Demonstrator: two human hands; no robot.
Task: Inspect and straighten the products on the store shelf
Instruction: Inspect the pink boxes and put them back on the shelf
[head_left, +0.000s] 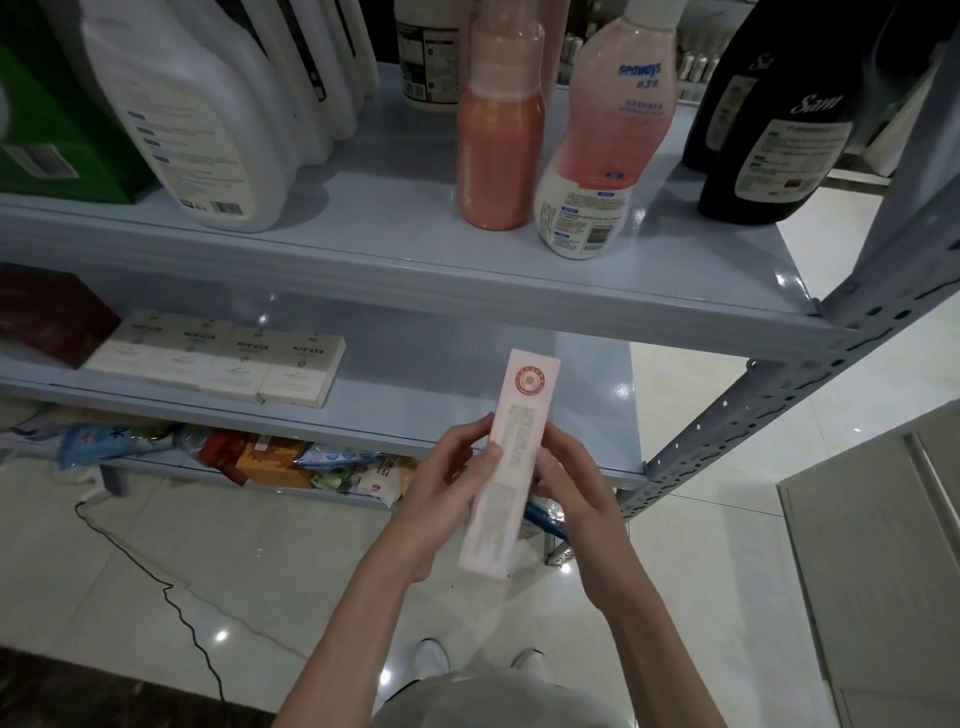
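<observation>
- The left hand (447, 480) and right hand (569, 493) both grip a long pink carton (511, 457), fingers curled along its long edges and thumbs on the printed face.
- The carton is off the shelving, held in the air in front of the middle shelf (467, 358), with its red-seal end pointing toward the shelf.
- This looks like the inspection step. Doing it well means turning the carton to check each face and corner, with a light grip so the card does not crush.
- It would then sit best flat and square to the shelf edge, in line with the row of white cartons (213, 358) to the left.
- On the shelf above, an orange bottle (498, 140) and a pink lotion bottle (602, 156) stand close together.
</observation>
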